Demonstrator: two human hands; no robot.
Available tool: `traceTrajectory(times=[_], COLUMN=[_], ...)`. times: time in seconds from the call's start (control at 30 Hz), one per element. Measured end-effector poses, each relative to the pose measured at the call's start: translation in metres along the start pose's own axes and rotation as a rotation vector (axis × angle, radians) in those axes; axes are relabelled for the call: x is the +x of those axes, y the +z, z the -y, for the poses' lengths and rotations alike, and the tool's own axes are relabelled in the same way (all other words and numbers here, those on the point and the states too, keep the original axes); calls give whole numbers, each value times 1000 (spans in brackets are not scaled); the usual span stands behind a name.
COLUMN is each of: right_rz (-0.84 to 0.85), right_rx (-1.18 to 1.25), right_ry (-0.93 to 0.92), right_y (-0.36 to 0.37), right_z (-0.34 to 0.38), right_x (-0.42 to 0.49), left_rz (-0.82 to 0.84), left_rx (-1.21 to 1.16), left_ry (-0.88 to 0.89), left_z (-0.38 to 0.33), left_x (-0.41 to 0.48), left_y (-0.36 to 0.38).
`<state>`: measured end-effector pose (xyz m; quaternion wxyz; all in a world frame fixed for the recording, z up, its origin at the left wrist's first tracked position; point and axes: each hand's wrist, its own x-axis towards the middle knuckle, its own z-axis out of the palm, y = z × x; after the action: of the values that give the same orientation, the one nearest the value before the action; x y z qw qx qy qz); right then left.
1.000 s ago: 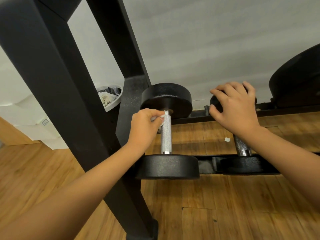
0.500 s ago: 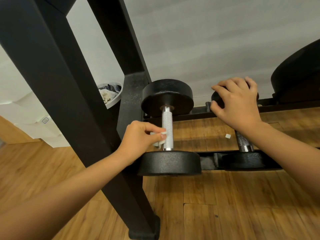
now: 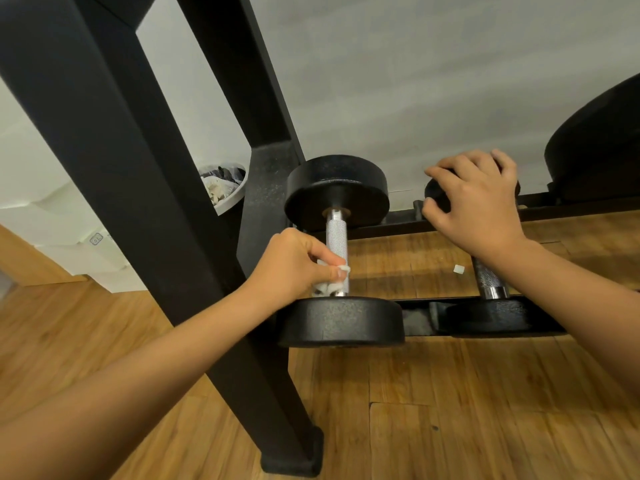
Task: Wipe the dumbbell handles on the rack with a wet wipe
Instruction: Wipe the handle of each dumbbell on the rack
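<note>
Chrome handle (image 3: 336, 244): knurled bar of dumbbell no. 1 (image 3: 341, 322), lying across the 2 rack rails (image 3: 398, 223), just R of the black post (image 3: 138, 202).
Wet wipe (image 3: 327, 289): bunched at the handle's near end, by the near head.
L hand (image 3: 294, 265): your fingers curl round wipe + bar, pressing it into the knurling.
R hand (image 3: 479, 202): curled over the far head of dumbbell no. 2 (image 3: 491, 318), prob. to brace you.
2nd handle (image 3: 488, 278): darker, bare; likely next.

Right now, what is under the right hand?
The right hand rests curled over the far black head of the second dumbbell; only its left edge shows. The dark handle emerges below the wrist. The rest of that head is covered.
</note>
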<state>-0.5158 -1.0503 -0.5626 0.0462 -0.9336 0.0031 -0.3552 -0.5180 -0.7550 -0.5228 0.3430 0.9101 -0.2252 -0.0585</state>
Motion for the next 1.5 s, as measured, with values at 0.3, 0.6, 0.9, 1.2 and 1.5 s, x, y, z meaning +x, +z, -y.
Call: traceTrajectory(times=[0.3, 0.6, 0.9, 1.2, 1.5], right_rz=[-3, -1, 21, 18, 13], right_rx=[9, 15, 12, 10, 13], right_ry=[2, 7, 10, 24, 11], right_y=[-1, -1, -3, -4, -2], right_z=[1, 0, 2, 2, 0], right_x=[1, 1, 1, 0, 0], left_rz=[-431, -327, -275, -273, -94], left_rx=[-5, 51, 14, 99, 71], left_ry=[186, 141, 131, 217, 184], left_z=[-12, -5, -12, -5, -1], left_x=[43, 17, 27, 23, 6], left_y=[15, 19, 10, 8, 6])
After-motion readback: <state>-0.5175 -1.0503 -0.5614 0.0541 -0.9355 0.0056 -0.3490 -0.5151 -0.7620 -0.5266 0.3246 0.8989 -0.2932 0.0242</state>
